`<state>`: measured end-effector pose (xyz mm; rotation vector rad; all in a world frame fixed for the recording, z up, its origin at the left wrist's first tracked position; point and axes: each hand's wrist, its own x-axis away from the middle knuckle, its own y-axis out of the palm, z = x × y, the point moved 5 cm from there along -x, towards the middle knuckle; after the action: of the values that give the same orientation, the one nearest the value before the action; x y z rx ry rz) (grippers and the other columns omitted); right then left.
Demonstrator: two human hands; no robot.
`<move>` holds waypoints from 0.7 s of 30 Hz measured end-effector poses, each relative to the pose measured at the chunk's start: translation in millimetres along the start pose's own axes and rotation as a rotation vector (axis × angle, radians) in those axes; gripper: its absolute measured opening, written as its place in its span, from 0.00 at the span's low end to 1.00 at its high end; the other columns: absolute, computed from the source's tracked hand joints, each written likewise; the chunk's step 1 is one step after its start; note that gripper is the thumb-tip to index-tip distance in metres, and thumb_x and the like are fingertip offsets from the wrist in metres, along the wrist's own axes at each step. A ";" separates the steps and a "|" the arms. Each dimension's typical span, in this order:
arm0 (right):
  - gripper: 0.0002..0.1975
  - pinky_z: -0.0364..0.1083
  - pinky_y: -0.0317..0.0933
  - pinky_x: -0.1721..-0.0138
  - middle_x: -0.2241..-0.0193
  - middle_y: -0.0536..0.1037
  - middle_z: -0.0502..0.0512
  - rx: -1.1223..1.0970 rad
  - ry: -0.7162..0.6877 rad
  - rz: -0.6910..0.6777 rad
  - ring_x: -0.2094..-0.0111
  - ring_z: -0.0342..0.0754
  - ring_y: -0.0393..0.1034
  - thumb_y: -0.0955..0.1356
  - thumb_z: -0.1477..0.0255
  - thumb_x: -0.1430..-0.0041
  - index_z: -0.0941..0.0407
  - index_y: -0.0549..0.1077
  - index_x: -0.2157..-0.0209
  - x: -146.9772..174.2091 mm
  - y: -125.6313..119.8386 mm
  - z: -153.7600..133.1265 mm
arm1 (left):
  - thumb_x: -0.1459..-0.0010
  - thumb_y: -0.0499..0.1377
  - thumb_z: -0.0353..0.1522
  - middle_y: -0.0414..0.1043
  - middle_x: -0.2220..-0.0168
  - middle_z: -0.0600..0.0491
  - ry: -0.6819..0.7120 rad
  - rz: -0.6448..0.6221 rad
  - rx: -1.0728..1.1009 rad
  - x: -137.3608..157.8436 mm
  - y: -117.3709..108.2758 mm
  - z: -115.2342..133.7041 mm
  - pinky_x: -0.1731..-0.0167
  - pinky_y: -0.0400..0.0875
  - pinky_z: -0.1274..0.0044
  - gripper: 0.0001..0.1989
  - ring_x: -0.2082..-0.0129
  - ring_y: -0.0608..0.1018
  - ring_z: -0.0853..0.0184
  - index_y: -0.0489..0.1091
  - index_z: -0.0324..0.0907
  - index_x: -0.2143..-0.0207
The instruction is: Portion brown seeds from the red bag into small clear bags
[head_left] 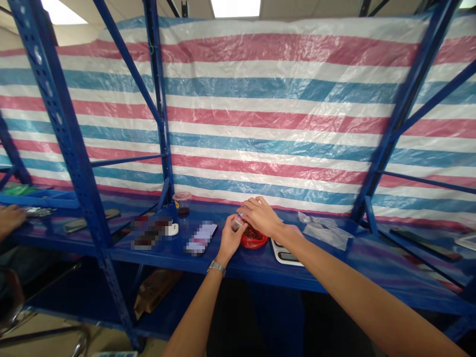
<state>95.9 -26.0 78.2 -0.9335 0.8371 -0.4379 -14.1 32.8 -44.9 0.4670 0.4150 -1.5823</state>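
My left hand [232,235] is closed around a small clear plastic bag [237,224] with a little dark content and a reddish edge. My right hand [261,217] reaches in from the right and meets the bag's top, its fingers bent and pressed there; the exact grip is partly hidden. Just below both hands sits an open red plastic bag [255,241] holding dark reddish loose pieces. To its right stands a white digital scale [288,256], partly covered by my right forearm.
Clear plastic bags [327,233] lie right of the scale. A phone [201,239], a white rounded object [173,229] and a clear tub [182,204] with dark red content are to the left. Blue rack posts [70,124] flank the shelf. Another person's hand [11,220] shows far left.
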 end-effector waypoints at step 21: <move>0.13 0.48 0.65 0.57 0.59 0.84 0.62 -0.264 0.564 -0.238 0.57 0.57 0.79 0.71 0.63 0.36 0.56 0.80 0.55 34.7 65.6 31.8 | 0.39 0.63 0.43 0.77 0.61 0.50 -0.074 0.165 -0.170 -0.4 -15.4 -11.2 0.59 0.73 0.72 0.24 0.64 0.80 0.64 0.65 0.42 0.45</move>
<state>141.3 3.4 18.3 -1.1817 1.3235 -0.8344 -28.9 40.0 -54.5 0.3033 0.4390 -1.3875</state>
